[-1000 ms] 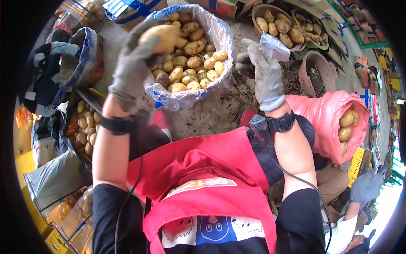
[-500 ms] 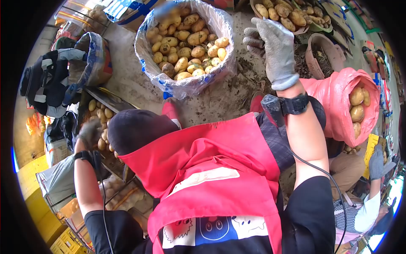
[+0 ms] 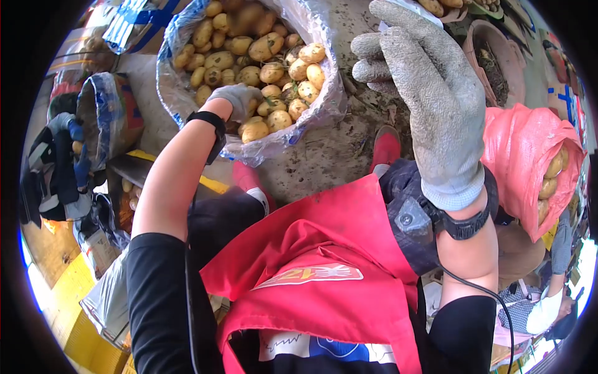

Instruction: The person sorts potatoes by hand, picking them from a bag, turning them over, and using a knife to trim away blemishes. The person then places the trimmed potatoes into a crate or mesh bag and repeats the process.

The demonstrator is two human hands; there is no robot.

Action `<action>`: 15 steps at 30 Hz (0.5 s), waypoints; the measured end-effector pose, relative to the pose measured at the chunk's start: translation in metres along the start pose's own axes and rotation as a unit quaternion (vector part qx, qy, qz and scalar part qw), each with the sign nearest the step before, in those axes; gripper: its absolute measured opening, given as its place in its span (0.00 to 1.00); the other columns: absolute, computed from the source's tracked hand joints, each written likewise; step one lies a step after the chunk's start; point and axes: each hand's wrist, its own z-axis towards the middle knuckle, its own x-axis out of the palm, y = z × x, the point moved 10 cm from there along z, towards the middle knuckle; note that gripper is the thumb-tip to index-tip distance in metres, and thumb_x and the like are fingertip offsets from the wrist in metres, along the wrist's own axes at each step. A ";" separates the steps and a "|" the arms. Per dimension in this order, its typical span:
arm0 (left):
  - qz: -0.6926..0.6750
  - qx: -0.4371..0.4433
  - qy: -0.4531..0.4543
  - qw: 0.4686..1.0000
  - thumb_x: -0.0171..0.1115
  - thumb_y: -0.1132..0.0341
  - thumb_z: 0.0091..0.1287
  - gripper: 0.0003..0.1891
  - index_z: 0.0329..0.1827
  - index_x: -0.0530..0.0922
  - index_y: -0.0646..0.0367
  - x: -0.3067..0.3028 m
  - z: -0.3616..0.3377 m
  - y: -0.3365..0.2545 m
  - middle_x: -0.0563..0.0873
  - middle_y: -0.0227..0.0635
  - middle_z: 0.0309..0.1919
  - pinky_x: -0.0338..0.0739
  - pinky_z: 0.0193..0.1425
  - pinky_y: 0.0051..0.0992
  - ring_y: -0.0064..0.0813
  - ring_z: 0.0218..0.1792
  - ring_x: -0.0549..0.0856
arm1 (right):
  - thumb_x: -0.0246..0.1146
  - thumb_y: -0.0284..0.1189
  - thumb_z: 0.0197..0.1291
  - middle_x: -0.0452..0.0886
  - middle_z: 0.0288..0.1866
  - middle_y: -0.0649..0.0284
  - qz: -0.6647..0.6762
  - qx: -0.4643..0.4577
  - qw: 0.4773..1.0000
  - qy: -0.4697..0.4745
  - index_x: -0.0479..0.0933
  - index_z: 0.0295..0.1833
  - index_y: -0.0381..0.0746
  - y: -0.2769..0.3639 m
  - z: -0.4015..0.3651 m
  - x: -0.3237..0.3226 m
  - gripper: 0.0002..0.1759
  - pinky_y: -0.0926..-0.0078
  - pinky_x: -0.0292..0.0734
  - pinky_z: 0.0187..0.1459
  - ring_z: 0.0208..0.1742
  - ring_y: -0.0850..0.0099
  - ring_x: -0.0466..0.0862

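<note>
My left hand (image 3: pixel 238 103), in a grey glove, is over the near left part of a basket (image 3: pixel 333 93) lined with clear plastic. Its fingers curl down among the potatoes (image 3: pixel 272 71), and whatever they hold is hidden. Soil marks many of the yellow potatoes, and a few green bits lie between them. Raised to the right of the basket is my right hand (image 3: pixel 436 106), in a dirty grey glove. Its fingers are stretched out and apart, with nothing seen in them.
A pink sack (image 3: pixel 523 162) of potatoes stands at right, below a pink tub (image 3: pixel 507 59) holding dark debris. At left, a co-worker's blue-gloved hand (image 3: pixel 81 167) is near an open bag (image 3: pixel 103 115). A crate with potatoes (image 3: pixel 129 198) lies beside my left leg. Another person works at lower right.
My left hand has moved from the crate of potatoes at left up and right into the lined basket. My right hand looks larger and nearer the camera. The whole view has shifted.
</note>
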 end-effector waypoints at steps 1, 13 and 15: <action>-0.001 -0.026 -0.009 1.000 0.65 0.66 0.61 0.33 0.74 0.76 0.44 0.002 0.007 0.004 0.85 0.53 0.60 0.78 0.70 0.41 0.50 0.67 0.83 | 0.61 0.20 0.76 0.89 0.48 0.56 -0.026 -0.023 0.999 0.006 0.74 0.69 0.28 0.002 0.001 -0.001 0.19 0.77 0.84 0.53 0.47 0.74 0.87; -0.689 0.037 -0.187 0.700 0.69 0.54 0.75 0.22 0.64 0.77 0.55 -0.048 -0.136 0.023 0.85 0.32 0.50 0.82 0.43 0.21 0.18 0.42 0.86 | 0.72 0.42 0.66 0.91 0.44 0.48 -0.247 -0.067 0.961 0.101 0.82 0.62 0.32 -0.005 -0.026 0.018 0.28 0.65 0.87 0.44 0.43 0.60 0.93; -0.742 0.144 -0.158 0.636 0.65 0.52 0.78 0.25 0.72 0.74 0.53 -0.062 -0.173 -0.023 0.83 0.29 0.57 0.83 0.49 0.22 0.18 0.48 0.84 | 0.75 0.44 0.66 0.88 0.52 0.52 -0.301 -0.067 0.940 0.147 0.75 0.73 0.36 -0.014 -0.039 0.034 0.36 0.69 0.87 0.49 0.46 0.68 0.90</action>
